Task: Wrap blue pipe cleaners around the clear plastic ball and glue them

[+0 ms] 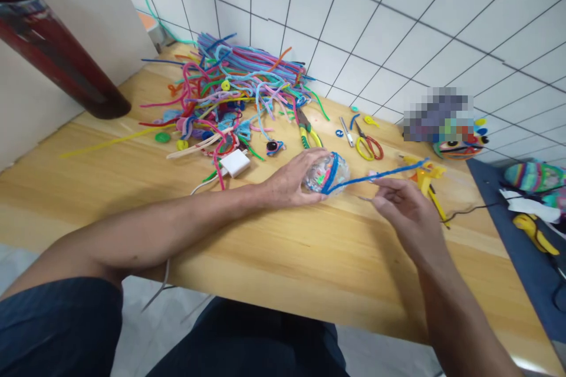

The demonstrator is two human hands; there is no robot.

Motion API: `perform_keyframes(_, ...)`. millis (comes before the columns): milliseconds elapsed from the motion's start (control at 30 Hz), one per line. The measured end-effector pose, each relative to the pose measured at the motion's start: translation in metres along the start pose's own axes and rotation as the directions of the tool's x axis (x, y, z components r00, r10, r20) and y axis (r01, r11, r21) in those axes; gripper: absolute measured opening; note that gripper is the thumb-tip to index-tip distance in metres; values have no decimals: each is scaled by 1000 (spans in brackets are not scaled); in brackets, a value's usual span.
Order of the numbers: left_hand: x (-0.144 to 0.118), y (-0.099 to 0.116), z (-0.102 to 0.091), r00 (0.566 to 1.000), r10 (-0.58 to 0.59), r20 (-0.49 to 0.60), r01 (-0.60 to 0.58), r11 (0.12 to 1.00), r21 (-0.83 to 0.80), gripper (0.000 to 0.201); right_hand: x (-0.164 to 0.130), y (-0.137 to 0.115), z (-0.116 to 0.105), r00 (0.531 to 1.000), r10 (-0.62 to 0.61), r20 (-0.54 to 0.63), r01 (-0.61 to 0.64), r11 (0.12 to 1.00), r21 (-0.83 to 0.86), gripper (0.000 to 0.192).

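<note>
My left hand (pixel 294 179) grips a clear ball (pixel 325 175) filled with coloured bits, resting on the wooden table (pixel 274 247). A blue pipe cleaner (pixel 375 175) loops around the ball and stretches right toward the far edge. My right hand (pixel 404 212) pinches that pipe cleaner near its middle, just right of the ball.
A big heap of coloured pipe cleaners (pixel 239 88) lies at the back left. A white charger block (pixel 236 162), yellow-handled pliers (pixel 308 132), red-and-yellow scissors (pixel 369 146), a yellow glue gun (pixel 430 179) and a colourful craft figure (pixel 460 146) sit nearby. A dark mat (pixel 526 259) covers the right end.
</note>
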State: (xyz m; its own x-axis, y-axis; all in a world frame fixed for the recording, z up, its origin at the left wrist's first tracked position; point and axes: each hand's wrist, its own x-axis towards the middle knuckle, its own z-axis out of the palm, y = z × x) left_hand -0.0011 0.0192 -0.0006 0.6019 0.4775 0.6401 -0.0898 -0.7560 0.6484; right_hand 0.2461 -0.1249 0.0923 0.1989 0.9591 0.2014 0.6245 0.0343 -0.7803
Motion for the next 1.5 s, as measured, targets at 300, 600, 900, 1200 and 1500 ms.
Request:
perform_keyframes(300,1,-3,5,995,92,-37,-91,996,12,88,30,-25,57,974,-222,-46,222,975,-4,10)
perform_keyframes(600,0,-3,4,995,94,-37,-94,996,7,89,33,-13,62,988,-135,-71,142,986,93,13)
perform_keyframes(900,0,2,0,998,68,2,-68,998,3,89,33,-18,66,985,-143,-100,154,982,111,11)
perform_keyframes(1200,0,0,0,996,91,4,-91,996,24,89,32,-19,67,979,-170,-111,178,982,62,11)
perform_keyframes(1500,0,6,-2,999,29,21,-30,1000,6,89,31,-23,68,979,-173,-109,177,984,24,12)
